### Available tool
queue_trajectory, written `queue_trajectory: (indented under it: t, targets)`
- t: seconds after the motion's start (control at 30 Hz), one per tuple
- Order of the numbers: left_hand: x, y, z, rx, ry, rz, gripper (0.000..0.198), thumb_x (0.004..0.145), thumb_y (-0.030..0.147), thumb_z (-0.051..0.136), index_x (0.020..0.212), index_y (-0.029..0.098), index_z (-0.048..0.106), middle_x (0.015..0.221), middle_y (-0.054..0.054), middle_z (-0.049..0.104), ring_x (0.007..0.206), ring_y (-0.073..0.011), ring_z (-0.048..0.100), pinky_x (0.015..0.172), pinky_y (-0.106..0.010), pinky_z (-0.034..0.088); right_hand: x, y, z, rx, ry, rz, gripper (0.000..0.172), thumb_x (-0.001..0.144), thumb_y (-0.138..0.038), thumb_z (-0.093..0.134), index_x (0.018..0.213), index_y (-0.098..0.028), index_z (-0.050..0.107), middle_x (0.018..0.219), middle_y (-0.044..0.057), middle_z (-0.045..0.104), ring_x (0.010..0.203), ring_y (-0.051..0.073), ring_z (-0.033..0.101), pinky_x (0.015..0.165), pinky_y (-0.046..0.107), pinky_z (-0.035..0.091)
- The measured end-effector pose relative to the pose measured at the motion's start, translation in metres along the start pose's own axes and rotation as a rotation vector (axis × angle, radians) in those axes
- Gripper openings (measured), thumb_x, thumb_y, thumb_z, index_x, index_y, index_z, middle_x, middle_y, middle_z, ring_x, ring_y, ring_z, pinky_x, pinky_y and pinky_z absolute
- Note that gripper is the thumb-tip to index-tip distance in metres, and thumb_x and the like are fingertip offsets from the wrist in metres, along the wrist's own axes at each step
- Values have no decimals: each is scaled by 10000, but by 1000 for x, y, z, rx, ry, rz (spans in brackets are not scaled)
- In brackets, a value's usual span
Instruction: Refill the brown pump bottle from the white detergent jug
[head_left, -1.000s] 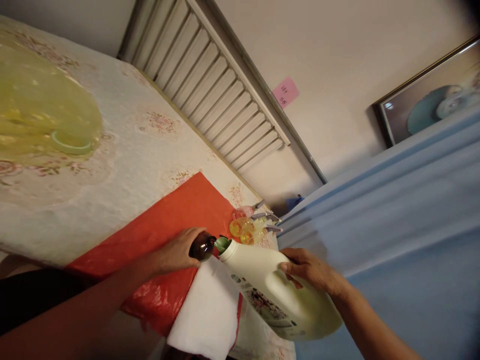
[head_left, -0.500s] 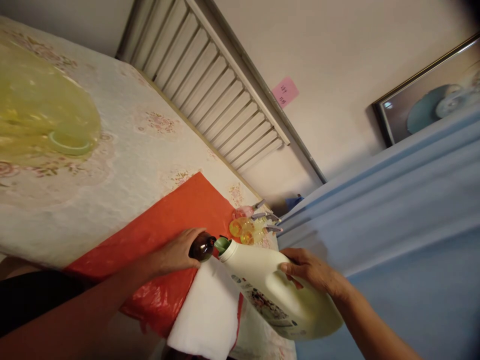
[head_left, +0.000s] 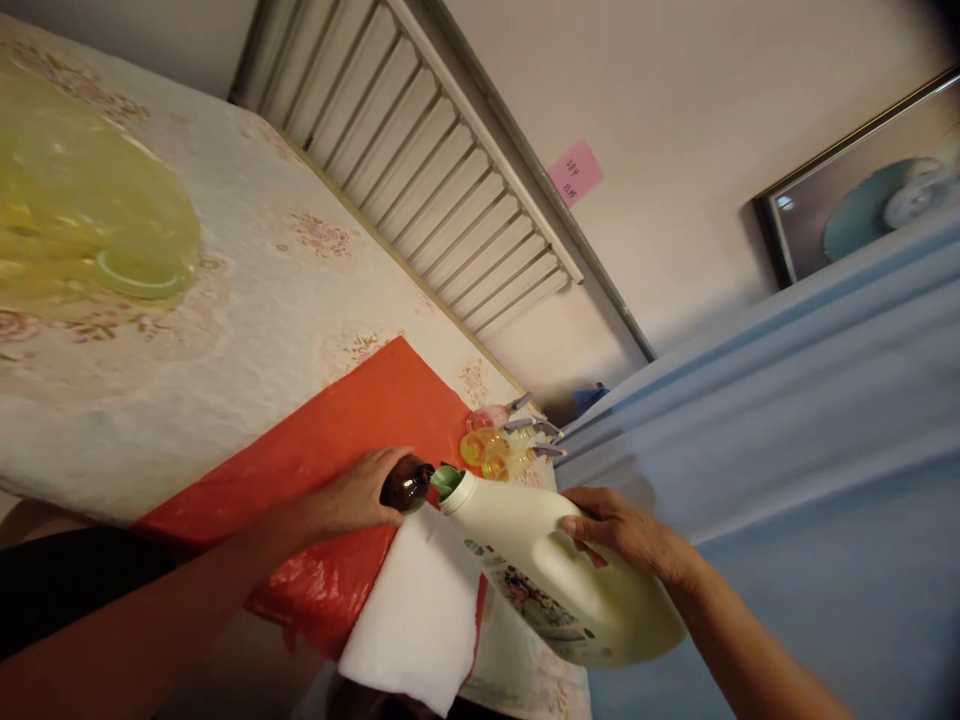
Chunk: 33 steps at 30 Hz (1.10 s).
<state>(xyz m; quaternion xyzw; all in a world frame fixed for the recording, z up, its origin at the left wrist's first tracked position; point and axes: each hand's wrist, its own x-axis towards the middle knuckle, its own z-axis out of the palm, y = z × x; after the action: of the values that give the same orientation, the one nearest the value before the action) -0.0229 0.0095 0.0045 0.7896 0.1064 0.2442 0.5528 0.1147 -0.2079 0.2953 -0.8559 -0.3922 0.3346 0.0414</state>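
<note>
My left hand [head_left: 367, 492] is closed around a dark brown bottle [head_left: 406, 485], its neck pointing right. By its handle, my right hand [head_left: 619, 530] grips a large cream-coloured jug [head_left: 517, 525], which is tilted so its mouth faces the bottle. A green spout [head_left: 447, 481] in the jug's mouth meets the bottle's neck; whether liquid flows I cannot tell. Under the hands lie a red plastic sheet [head_left: 352, 415] and a folded white cloth [head_left: 412, 620].
Several small yellow and pink bottles [head_left: 484, 447] with grey tops stand just beyond the jug. A translucent yellow bag [head_left: 90, 200] rests on the floral tablecloth [head_left: 247, 250] at left. A slatted rail [head_left: 435, 150] runs along the wall; blue fabric [head_left: 810, 420] is at right.
The view has shifted slightly. Both hands keep their holds, with the jug's green spout still at the brown bottle's neck.
</note>
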Motion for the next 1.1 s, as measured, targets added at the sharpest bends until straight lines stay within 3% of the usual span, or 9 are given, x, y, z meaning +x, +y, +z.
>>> queue_trajectory:
  t: [0.67,1.1]
  targets:
    - [0,6,-2,-30,2,39,710,605,258,730,1278,268,500,1308,-65,601,1230,-317,538,1047,-442,429,0,-1,-1,-24,6,-13,432,864,-591,580,804,-163,587,655,-13,550,513,102,486,498,227,372]
    - [1,2,0,-25,29,32,764,588,315,761,1300,278,485,1324,-76,590,1246,-341,527,1046,-464,430,2,2,-2,3,-2,-18,384,886,-538,582,811,-161,573,680,-11,547,535,100,505,507,220,388]
